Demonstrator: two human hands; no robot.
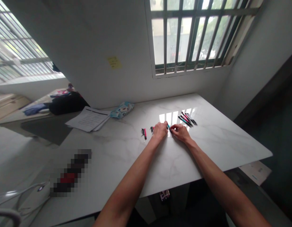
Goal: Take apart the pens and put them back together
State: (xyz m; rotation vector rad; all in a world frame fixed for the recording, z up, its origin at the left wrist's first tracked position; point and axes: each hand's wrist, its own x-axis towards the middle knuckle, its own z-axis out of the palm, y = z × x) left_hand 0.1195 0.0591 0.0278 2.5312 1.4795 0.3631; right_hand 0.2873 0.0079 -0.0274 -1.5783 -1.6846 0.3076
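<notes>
Far left of the white marble table (127, 157) there's a stack of printed papers (89, 119), text way too small to read, then a blue-and-white packet (122, 110) whose print I can't make out either. Next, a red pen (145, 133) lying alone. The left hand (160, 130) rests curled over another pen or two. Between both hands sits a teal pen (169, 126), pinched by the right hand (181, 132) with fingers narrow. Just right, near the window reflection, a bunch of pens (187, 119) lies together.
</notes>
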